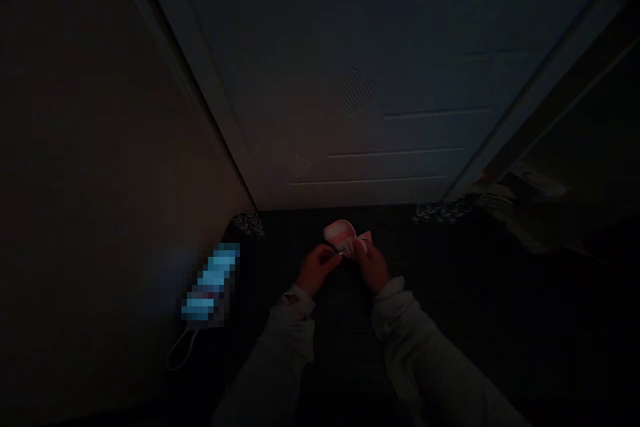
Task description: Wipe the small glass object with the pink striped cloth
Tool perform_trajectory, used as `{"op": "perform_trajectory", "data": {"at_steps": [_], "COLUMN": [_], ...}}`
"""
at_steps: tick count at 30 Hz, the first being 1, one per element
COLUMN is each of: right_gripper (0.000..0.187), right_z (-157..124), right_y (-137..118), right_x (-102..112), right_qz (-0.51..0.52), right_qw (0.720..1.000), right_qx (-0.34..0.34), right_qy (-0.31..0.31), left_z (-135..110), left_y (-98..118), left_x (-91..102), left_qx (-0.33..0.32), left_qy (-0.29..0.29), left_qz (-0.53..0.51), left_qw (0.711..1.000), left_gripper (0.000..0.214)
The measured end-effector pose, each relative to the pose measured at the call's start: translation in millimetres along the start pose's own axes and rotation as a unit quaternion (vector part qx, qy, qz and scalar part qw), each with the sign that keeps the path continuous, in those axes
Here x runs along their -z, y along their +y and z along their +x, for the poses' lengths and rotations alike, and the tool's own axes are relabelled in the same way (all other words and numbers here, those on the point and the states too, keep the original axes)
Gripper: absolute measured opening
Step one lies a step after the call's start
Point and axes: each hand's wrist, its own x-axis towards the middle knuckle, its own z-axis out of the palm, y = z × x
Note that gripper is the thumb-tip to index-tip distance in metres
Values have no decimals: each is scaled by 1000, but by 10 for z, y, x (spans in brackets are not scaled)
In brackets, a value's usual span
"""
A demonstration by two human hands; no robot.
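Note:
In the dim light, a small pink object with a rounded, shallow, tray-like part [339, 232] is in front of me, above the dark surface. My right hand [375, 268] is closed on its right side, where a pointed pink part [367, 237] shows past the fingers. My left hand [315, 270] is closed, with thumb and fingers pinched at the object's lower edge. Small pale details show between the fingertips, too dark to name. What the left fingers pinch is hidden.
A pale panel [320, 100] with striped hearts and raised lines stands ahead. A lit, blurred screen [211, 283] with a cord loop lies at left. Shiny ring-like bits sit by the panel's lower left [249, 221] and lower right corners. Dim, pale items [537, 183] lie at right.

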Motion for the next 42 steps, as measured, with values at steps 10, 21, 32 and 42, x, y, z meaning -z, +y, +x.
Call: {"op": "perform_trajectory", "data": {"at_steps": [10, 21, 32, 42], "right_gripper": [34, 35, 36, 31], "right_z": [7, 17, 29, 18], "right_y": [7, 23, 33, 27], "right_x": [-7, -10, -1, -11], "right_qz": [2, 5, -13, -4], "right_qw": [1000, 1000, 1000, 1000], "right_qx": [-17, 15, 12, 1], "right_qy": [-7, -2, -8, 9], "left_z": [12, 22, 24, -19], "left_y": [-12, -8, -26, -89], "left_x": [7, -2, -4, 5], "left_qx": [4, 10, -1, -158], "left_qy": [-19, -15, -2, 77], "left_qz": [-5, -11, 2, 240], "left_qw": [1000, 1000, 1000, 955], "left_gripper": [24, 25, 27, 31]}}
